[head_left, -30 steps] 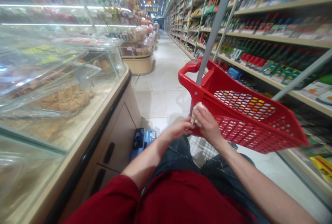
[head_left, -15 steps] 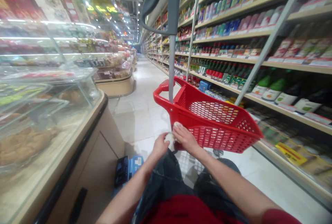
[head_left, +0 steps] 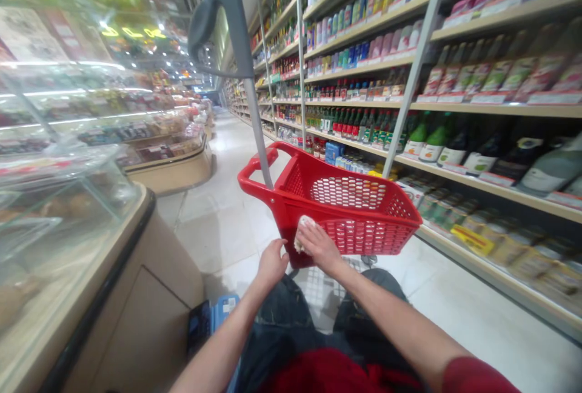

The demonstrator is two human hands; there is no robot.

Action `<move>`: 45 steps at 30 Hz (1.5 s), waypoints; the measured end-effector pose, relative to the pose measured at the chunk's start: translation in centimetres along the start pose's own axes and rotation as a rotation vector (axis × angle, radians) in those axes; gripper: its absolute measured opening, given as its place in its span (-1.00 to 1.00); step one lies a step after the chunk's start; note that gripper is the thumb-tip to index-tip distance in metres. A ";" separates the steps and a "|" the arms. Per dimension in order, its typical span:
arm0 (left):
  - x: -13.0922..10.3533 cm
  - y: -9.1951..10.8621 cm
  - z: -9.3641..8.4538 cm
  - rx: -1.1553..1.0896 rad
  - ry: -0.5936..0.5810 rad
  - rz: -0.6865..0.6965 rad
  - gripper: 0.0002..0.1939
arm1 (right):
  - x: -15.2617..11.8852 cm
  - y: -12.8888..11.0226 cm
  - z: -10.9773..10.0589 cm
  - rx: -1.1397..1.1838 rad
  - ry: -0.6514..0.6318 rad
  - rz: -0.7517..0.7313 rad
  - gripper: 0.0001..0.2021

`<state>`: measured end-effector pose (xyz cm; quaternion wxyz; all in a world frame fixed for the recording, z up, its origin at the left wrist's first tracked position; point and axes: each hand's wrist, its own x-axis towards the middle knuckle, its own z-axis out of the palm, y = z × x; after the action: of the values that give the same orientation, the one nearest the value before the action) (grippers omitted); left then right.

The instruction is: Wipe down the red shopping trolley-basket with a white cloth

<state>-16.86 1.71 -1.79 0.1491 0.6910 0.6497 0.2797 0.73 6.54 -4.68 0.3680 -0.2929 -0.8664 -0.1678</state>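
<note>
A red rolling shopping basket stands before my knees, its grey pull handle raised and leaning left. My right hand presses a crumpled white cloth or tissue against the near end of the basket's side, fingers bunched over it. At the basket's lower left edge is my left hand, with thumb and index finger curled onto the red plastic. Its other fingers are hidden behind the hand.
Shelves of bottles and cans line the right side. On the left stands a glass-topped display counter with a dark rail. Low by my left leg is a blue box-like object. The tiled aisle runs ahead.
The view has turned right, so basket and shelves appear further left. The basket's handle leans more to the left. My right hand with the cloth has moved apart from my left hand.
</note>
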 end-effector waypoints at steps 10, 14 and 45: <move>1.3 5.1 1.4 0.243 0.032 0.250 -0.47 | -0.9 3.1 -0.7 -0.063 -0.014 0.171 -0.66; 1.3 6.7 2.3 0.320 -0.037 0.301 -0.40 | -3.6 2.7 -0.3 -0.068 0.002 0.139 -0.67; 2.6 12.4 8.2 0.455 -0.131 0.481 -0.32 | -11.1 7.8 -5.5 -0.101 0.048 0.346 -0.65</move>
<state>-2.01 4.13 -0.79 -0.0377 0.8566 0.5029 0.1094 14.79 5.49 -8.56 0.3970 -0.4517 -0.7843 -0.1524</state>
